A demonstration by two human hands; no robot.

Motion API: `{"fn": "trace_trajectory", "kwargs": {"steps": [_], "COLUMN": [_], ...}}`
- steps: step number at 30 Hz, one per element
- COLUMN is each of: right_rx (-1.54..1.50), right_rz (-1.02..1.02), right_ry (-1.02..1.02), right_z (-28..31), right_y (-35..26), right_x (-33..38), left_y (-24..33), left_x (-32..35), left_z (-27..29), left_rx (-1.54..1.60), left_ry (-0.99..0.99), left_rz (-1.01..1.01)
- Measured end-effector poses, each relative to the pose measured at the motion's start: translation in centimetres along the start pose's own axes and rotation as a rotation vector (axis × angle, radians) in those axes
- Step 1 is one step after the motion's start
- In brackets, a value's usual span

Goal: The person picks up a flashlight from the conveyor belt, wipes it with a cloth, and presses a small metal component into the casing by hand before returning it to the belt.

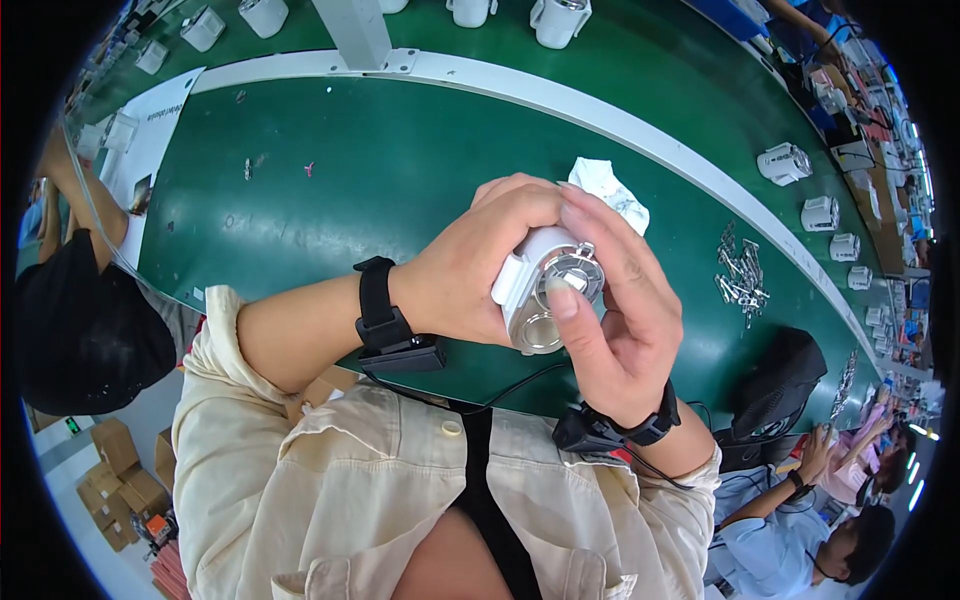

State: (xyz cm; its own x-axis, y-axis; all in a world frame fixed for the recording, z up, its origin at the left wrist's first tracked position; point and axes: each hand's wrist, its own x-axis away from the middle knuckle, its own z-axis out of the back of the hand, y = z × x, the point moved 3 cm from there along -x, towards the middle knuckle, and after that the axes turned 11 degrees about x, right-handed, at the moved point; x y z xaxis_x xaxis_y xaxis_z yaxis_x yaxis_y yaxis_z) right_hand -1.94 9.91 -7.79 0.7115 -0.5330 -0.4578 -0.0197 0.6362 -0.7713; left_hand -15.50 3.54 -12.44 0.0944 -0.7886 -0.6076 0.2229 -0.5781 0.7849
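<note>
In my left hand [480, 265] sits a smooth white plastic housing [525, 275] with shiny metal rings [572, 275]. Behind it lies a crumpled white cloth [610, 195] on the matt green bench mat [400, 170], with glinting metal screws [742, 275] beside.

- A factory assembly line: long green bench [330, 190] with a white rail [620, 115]
- Identical white units [785, 163] in rows, co-workers [800, 530] seated alongside
- Pile of metal parts [742, 275], stacked cardboard boxes [120, 470]
</note>
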Motion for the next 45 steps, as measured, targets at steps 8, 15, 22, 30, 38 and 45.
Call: {"fn": "trace_trajectory", "kwargs": {"steps": [8, 15, 22, 30, 38, 45], "right_rx": [-0.201, -0.583, -0.631, -0.807, -0.639, -0.651], "right_rz": [-0.192, -0.404, -0.4, -0.527, -0.478, -0.461], "right_ry": [-0.21, -0.061, -0.173, -0.123, -0.131, -0.072], "right_z": [0.2, -2.5, -2.2, -2.9, -3.8, -3.5], "right_y": [1.1, 2.4, 3.6, 4.0, 3.9, 3.9], "right_x": [0.4, 1.4, 0.6, 1.3, 2.5, 2.0], "left_y": [-0.3, -0.8, -1.1, -1.7, -1.9, -1.7], "left_x": [1.5, 2.0, 2.2, 2.6, 3.9, 2.8], "left_z": [0.2, -0.2, -0.5, -0.7, -0.4, -0.3], "left_rx": [0.061, 0.131, 0.141, 0.161, 0.235, 0.214], "left_ry": [-0.066, -0.071, -0.033, -0.042, -0.136, -0.137], "left_rz": [0.108, 0.224, 0.241, 0.269, 0.36, 0.477]}}
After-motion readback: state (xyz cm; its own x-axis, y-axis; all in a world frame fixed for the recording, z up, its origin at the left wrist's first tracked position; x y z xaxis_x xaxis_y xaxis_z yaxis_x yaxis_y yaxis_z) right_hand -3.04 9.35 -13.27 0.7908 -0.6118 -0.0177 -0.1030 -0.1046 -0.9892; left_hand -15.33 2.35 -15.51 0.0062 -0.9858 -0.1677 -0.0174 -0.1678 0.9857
